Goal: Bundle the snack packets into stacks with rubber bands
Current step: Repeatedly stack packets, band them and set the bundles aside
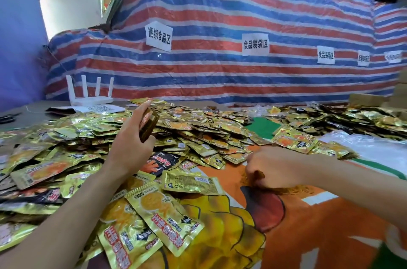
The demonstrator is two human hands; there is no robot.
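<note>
Nearest: loose gold snack packets (164, 222) lie overlapping at the lower left, partly on an orange printed sheet (319, 224) that covers the bench (33, 114).

Right hand (273, 168): low over the sheet, knuckles up, fingers curled narrow and pinching a small brown piece (259, 175); what it is cannot be told. Just under the hand is a tan tangle (293, 189), which looks like rubber bands.

Left hand (132, 147): raised above the heap, fingers wrapped round a stack of packets (149, 124) held on edge, thumb side toward the camera.

Behind: main heap of packets (198, 127), mostly gold, with one black packet (164, 161) beside the left wrist. More packets spread to the far right.

Far left: white router (90, 94), four antennas upright. Backdrop: red-blue-white striped tarp (220, 74) bearing paper labels (255, 44).
</note>
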